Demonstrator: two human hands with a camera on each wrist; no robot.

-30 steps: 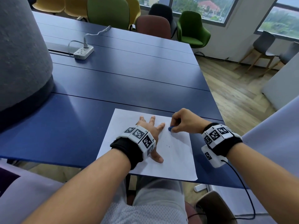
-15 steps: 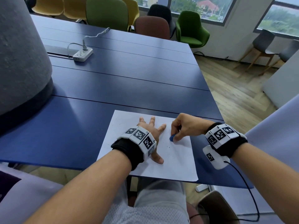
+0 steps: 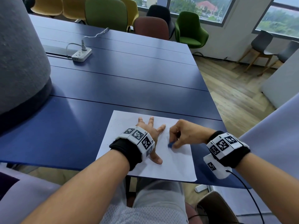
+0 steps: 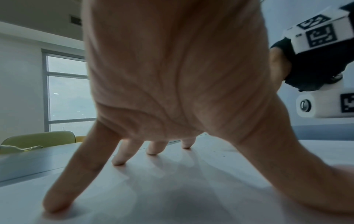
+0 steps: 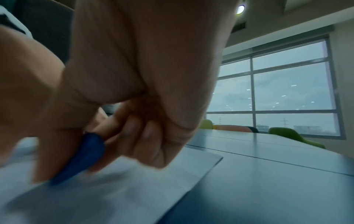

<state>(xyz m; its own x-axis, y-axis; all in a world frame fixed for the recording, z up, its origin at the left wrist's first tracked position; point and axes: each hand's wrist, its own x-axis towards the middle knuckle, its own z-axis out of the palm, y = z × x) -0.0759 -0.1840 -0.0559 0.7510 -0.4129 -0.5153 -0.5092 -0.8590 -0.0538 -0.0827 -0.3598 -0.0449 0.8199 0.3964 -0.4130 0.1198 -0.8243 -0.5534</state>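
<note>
Blue eraser (image 3: 170,145) is down on the white sheet of paper (image 3: 175,167), right of centre, pinched between the thumb and bent fingers of the right hand (image 3: 186,135). Its tip meets the sheet and is blurred in the wrist view. Left hand (image 3: 148,129) is spread wide, fingertips (image 4: 55,204) pressing the paper onto the blue bench (image 3: 129,81). The sheet's near edge lies at the bench's edge. Risks, as I judge them: the pinned patch is left of the eraser, so a hard stroke toward the free right edge could buckle or crease the paper. Heavy pressure could tear it. A slack pinch could let the small eraser slip out.
</note>
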